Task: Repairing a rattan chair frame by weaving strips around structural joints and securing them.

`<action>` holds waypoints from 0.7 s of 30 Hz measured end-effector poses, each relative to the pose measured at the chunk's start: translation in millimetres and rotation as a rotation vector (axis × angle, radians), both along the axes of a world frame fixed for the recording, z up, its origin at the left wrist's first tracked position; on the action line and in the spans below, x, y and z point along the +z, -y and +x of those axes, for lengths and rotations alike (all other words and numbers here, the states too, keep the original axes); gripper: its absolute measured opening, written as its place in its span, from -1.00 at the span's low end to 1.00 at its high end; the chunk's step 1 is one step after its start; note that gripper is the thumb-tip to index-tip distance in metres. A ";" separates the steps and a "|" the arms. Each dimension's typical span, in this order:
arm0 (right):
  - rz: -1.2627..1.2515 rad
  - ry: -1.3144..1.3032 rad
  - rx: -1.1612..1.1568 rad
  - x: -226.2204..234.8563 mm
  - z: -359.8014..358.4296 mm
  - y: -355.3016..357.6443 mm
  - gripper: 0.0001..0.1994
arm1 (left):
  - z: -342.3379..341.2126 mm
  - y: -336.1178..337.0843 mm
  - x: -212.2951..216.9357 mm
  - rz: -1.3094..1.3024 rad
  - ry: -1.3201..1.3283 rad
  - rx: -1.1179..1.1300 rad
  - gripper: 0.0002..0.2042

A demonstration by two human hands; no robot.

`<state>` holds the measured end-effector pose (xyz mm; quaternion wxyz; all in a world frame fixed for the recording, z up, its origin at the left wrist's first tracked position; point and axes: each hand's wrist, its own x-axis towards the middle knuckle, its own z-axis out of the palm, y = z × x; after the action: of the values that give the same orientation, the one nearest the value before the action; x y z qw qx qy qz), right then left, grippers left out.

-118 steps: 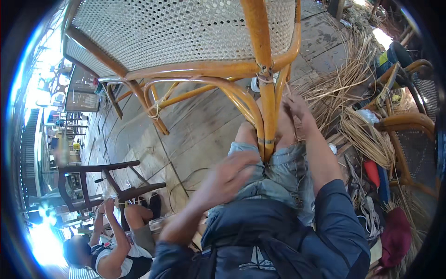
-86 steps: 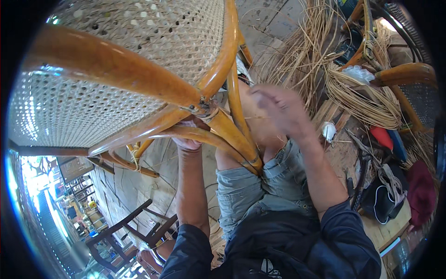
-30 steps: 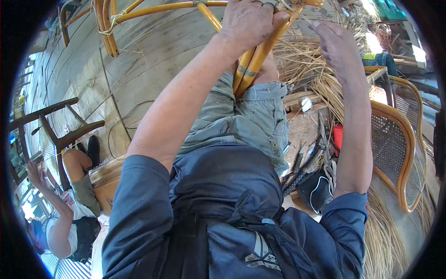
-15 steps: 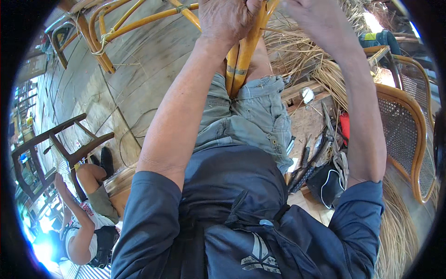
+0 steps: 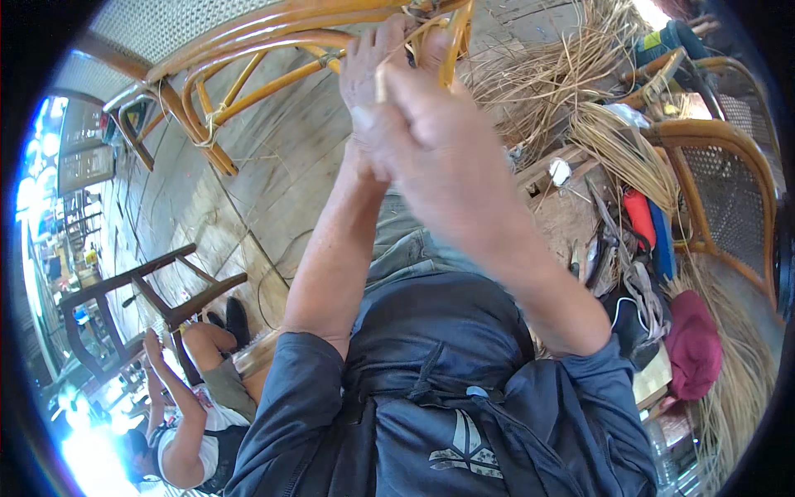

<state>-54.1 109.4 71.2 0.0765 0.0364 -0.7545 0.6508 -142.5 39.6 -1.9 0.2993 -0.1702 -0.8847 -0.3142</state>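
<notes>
Right hand (image 5: 426,124) nearest, blurred: fingers clenched, seemingly on a pale strip (image 5: 381,84). Left hand (image 5: 371,66) just behind, fingers against the orange cane chair (image 5: 190,25) by a leg joint (mostly hidden, can't tell if gripping). Chair's ahead, at the top edge. A hard jerk might snap the strip; a loose left hand might let the chair swing. Loose rattan strands (image 5: 546,66) beyond.

Chair (image 5: 207,29) before hands (image 5: 435,137); cane strands (image 5: 555,91) right; co-worker (image 5: 186,439) left.
</notes>
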 end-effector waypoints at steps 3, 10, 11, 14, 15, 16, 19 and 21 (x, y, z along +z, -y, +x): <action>0.072 -0.242 -0.227 -12.4 -1.1 17.9 -0.81 | -26.9 10.3 0.5 -0.137 -0.110 -0.053 -0.78; 0.017 -0.140 0.150 -7.5 24.7 -0.2 -0.77 | -56.7 36.5 13.2 -0.365 -0.408 -0.014 -0.69; 0.019 -0.038 0.261 -8.9 26.2 -13.2 -0.74 | -56.8 37.7 10.5 -0.403 -0.283 0.051 -0.70; -0.236 0.451 0.698 10.0 63.3 -60.9 -0.77 | -56.5 29.5 22.6 -0.245 -0.431 -0.051 -0.75; -0.263 0.499 0.820 11.3 82.3 -74.5 -0.75 | -58.3 35.8 19.2 -0.341 -0.319 -0.036 -0.71; -0.137 0.481 0.763 10.4 103.3 -83.9 -0.73 | -57.7 40.4 19.1 -0.340 -0.315 -0.023 -0.71; -0.349 0.947 0.343 -41.3 189.5 -132.2 -0.68 | -72.5 40.0 5.3 0.365 -0.371 -0.435 -0.69; -0.532 1.300 0.020 -84.4 235.4 -159.7 -0.65 | -72.5 37.9 -0.1 0.041 -0.384 -0.218 -0.71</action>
<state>181.2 269.1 -13.1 -0.3898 -0.3730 -0.4621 0.7039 -215.0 1.7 -2.1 0.4298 -0.3156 -0.7813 -0.3243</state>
